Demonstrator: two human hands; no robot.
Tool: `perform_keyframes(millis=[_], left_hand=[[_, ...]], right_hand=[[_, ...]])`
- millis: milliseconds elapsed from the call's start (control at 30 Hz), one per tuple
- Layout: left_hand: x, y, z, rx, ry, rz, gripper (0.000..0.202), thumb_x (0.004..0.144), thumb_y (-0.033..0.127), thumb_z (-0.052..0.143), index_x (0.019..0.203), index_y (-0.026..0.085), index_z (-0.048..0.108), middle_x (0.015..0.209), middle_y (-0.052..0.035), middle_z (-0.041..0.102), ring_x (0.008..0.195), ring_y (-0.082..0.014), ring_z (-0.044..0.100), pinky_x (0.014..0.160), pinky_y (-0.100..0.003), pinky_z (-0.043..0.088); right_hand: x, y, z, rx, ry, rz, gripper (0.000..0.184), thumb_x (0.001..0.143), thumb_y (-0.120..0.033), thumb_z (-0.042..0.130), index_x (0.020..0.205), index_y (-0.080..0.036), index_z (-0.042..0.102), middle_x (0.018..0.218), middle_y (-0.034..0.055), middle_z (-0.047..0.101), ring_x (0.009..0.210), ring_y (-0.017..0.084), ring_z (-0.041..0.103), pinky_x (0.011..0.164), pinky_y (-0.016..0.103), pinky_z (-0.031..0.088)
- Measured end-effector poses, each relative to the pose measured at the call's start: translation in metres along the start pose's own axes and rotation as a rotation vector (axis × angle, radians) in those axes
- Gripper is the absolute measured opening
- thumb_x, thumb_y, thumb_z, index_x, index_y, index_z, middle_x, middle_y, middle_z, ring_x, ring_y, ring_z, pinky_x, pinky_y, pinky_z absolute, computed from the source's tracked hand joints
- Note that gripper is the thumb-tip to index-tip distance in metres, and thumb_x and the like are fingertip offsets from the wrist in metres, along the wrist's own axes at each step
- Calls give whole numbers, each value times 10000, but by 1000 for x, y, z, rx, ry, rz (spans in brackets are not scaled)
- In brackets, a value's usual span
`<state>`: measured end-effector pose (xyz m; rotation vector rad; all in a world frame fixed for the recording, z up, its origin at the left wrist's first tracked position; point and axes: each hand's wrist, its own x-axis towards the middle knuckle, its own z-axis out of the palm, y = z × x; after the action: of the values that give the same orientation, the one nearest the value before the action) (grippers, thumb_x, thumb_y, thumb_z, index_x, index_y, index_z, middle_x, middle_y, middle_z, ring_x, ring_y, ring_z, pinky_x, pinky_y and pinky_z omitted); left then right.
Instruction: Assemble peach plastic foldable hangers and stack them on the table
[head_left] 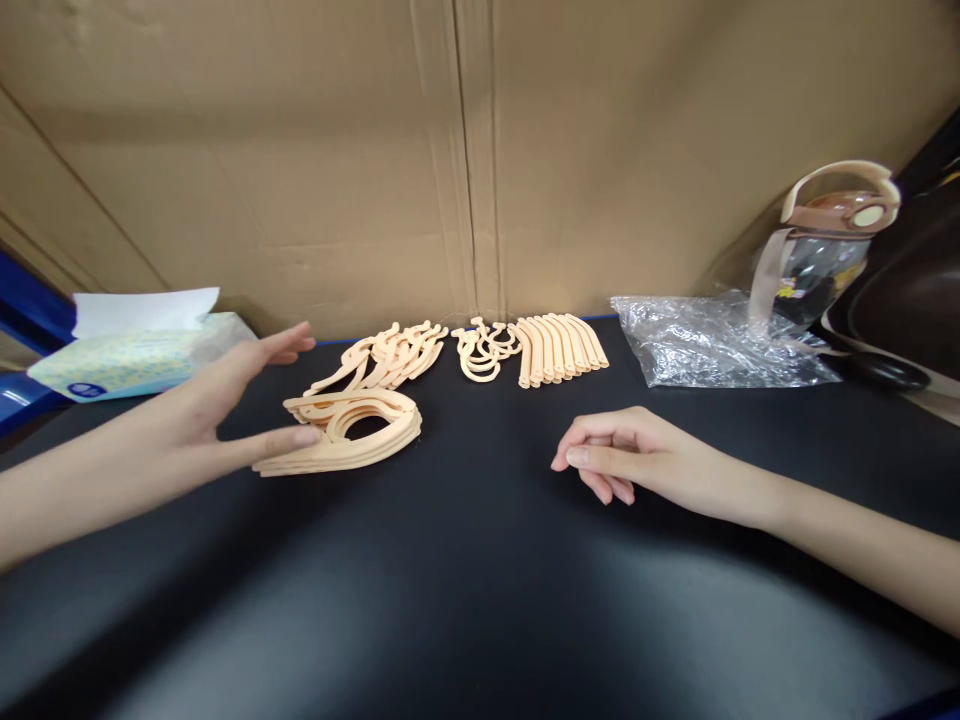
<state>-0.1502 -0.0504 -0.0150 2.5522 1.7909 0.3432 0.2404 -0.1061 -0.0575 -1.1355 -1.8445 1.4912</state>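
Observation:
Peach-coloured plastic parts lie in groups on a black table (480,580). A stack of curved flat pieces (352,435) sits nearest me. My left hand (225,400) is open, fingers spread, its thumb tip touching the left side of that stack. Behind it lie a fanned pile of hooked pieces (390,360), a small heap of hook rings (484,352) and a row of curved bars (561,348). My right hand (637,455) rests on the table to the right, fingers curled loosely inward, with nothing visible in it.
A tissue pack (135,355) lies at the back left. A crumpled clear plastic bag (712,345) and a tilted clear water bottle (825,250) sit at the back right beside a dark object (915,290). A cardboard wall (480,150) closes the back.

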Motion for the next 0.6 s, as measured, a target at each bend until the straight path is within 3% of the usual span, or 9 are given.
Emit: perform_keyframes(millis=[67, 167, 267, 333, 467, 600], left_hand=[[-4, 21, 4, -83, 115, 113, 797, 903, 688, 421, 1546, 254, 242, 1584, -44, 365, 1421, -312, 391, 1183, -435, 317], [-15, 54, 13, -93, 232, 278, 622, 972, 526, 431, 1532, 317, 261, 1550, -13, 389, 1420, -295, 385, 1203, -428, 304], [-30, 80, 26, -117, 151, 479, 571, 974, 445, 488, 1512, 418, 295, 1537, 17, 432, 1427, -250, 406, 1176, -387, 390], [-39, 91, 34, -86, 76, 601, 568, 994, 386, 499, 1528, 363, 309, 1512, -1, 489, 1397, -232, 464, 1151, -389, 433], [-47, 99, 45, -64, -2, 755, 563, 1012, 400, 499, 1532, 254, 340, 1541, -30, 479, 1368, -209, 511, 1082, -344, 495], [-43, 95, 46, -36, 33, 754, 589, 1006, 376, 504, 1543, 209, 326, 1522, -49, 503, 1315, -207, 567, 1024, -335, 537]], right_hand=[[1, 0, 0, 3, 1, 0, 303, 947, -459, 597, 918, -172, 691, 626, -30, 562, 561, 94, 483, 528, 227, 379], [2, 0, 1, 4, 3, 3, 294, 952, -447, 592, 918, -173, 691, 624, -35, 559, 547, 85, 472, 530, 225, 379], [3, -2, -1, -7, 17, -2, 291, 949, -445, 590, 922, -172, 688, 619, -35, 555, 549, 88, 482, 527, 224, 385], [4, -3, -6, -45, 57, -29, 302, 945, -453, 583, 939, -169, 686, 616, -30, 559, 548, 97, 494, 516, 229, 388], [9, -10, -26, -293, 310, -118, 334, 934, -489, 570, 906, -176, 684, 649, -6, 599, 549, 112, 518, 525, 252, 403], [25, -13, -59, -824, 572, -81, 274, 936, -418, 510, 915, -195, 668, 718, 22, 673, 627, 164, 591, 612, 303, 423]])
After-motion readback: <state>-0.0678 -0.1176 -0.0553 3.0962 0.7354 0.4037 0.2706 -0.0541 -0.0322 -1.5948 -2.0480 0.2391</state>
